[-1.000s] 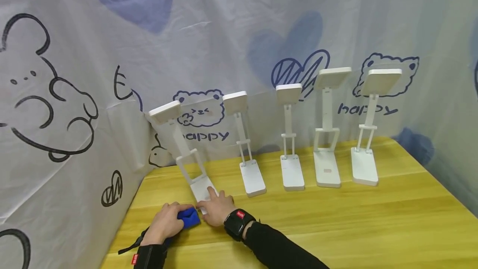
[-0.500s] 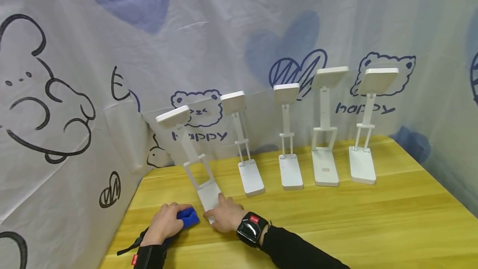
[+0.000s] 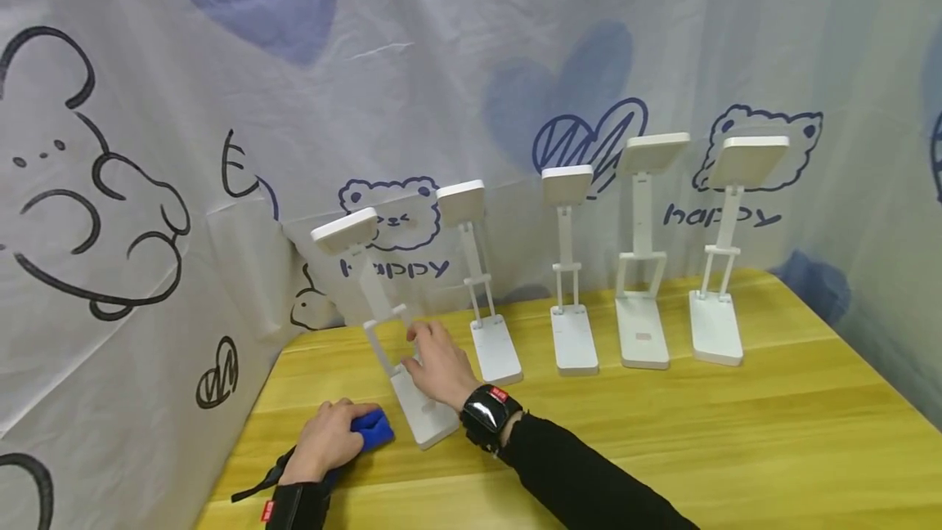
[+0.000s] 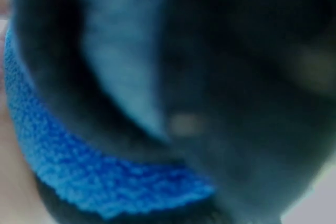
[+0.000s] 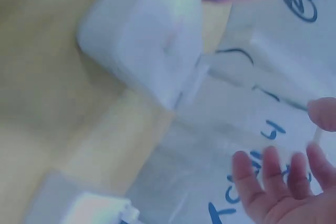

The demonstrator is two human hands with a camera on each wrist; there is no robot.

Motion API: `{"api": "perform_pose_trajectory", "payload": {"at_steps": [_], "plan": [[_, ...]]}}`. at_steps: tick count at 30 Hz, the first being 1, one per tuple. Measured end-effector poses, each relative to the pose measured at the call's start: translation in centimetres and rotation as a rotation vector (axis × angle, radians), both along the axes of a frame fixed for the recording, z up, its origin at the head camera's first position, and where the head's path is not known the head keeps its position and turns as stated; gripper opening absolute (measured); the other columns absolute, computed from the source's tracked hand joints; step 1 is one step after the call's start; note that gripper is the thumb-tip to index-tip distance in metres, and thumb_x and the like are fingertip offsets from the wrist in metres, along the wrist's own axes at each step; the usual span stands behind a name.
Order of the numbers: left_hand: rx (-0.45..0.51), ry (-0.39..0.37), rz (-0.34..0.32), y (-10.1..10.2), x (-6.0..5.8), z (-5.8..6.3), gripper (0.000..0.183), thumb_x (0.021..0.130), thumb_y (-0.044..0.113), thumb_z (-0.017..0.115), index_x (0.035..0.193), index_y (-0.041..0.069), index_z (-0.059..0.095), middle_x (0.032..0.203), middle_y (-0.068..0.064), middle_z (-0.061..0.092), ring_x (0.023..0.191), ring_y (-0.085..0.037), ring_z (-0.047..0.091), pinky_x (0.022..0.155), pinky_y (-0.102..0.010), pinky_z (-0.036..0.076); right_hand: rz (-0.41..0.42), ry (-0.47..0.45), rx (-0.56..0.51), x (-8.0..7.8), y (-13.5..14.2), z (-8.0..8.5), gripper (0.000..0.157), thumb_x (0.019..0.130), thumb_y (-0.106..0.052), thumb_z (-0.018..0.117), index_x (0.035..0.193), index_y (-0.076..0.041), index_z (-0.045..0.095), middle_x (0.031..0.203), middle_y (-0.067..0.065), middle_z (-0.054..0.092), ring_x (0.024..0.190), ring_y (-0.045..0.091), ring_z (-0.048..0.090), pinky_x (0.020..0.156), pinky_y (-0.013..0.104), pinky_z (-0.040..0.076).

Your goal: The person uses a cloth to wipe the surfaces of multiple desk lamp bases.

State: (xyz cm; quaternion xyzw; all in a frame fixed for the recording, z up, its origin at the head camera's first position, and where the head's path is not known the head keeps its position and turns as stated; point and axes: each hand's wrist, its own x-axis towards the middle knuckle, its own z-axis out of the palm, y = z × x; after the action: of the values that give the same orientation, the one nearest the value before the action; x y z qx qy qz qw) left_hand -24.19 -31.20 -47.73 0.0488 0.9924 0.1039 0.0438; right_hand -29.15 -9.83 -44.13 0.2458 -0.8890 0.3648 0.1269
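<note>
A white folding desk lamp [image 3: 425,417] stands at the left end of the row, its base angled toward the table's front. Over the rear of that base reaches my right hand [image 3: 440,366], beside the lamp's lower bracket. In the right wrist view its fingers [image 5: 273,169] are spread and loosely bent, with nothing in them; contact with the lamp cannot be made out in the head view. My left hand [image 3: 327,442] rests on the table left of the lamp and grips a blue cloth [image 3: 375,430]. Fuzzy blue cloth [image 4: 105,177] also fills part of the blurred left wrist view.
Several more white desk lamps stand to the right, including a near one [image 3: 496,350] and the farthest one [image 3: 716,325]. The yellow wood-grain table [image 3: 662,440] ends at a printed white curtain [image 3: 456,64] behind and at the left.
The leftmost lamp has shifted right and toward the front. My right hand has let go of its base front and moved up toward the bracket. The left hand stays put.
</note>
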Motion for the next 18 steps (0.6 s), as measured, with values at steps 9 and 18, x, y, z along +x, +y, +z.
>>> {"api": "perform_pose_trajectory", "payload": {"at_steps": [9, 18], "plan": [[0.002, 0.006, 0.01, 0.3, -0.1, -0.3, 0.051, 0.074, 0.004, 0.055, 0.118, 0.026, 0.068, 0.108, -0.009, 0.063, 0.093, -0.033, 0.052, 0.076, -0.056, 0.046, 0.1, 0.099, 0.07, -2.6, -0.5, 1.5, 0.061, 0.09, -0.009, 0.061, 0.145, -0.011, 0.035, 0.144, 0.012, 0.039, 0.121, 0.023, 0.046, 0.091, 0.037, 0.05], [-0.008, 0.021, 0.003, 0.1, -0.1, -0.3, 0.055, 0.073, 0.0, 0.051, 0.118, 0.026, 0.068, 0.108, -0.01, 0.063, 0.091, -0.033, 0.052, 0.077, -0.056, 0.047, 0.168, -0.038, -0.125, -3.8, -0.3, 1.7, 0.032, 0.098, -0.008, 0.048, 0.129, -0.008, 0.049, 0.13, 0.011, 0.055, 0.115, 0.02, 0.052, 0.094, 0.036, 0.047]]}}
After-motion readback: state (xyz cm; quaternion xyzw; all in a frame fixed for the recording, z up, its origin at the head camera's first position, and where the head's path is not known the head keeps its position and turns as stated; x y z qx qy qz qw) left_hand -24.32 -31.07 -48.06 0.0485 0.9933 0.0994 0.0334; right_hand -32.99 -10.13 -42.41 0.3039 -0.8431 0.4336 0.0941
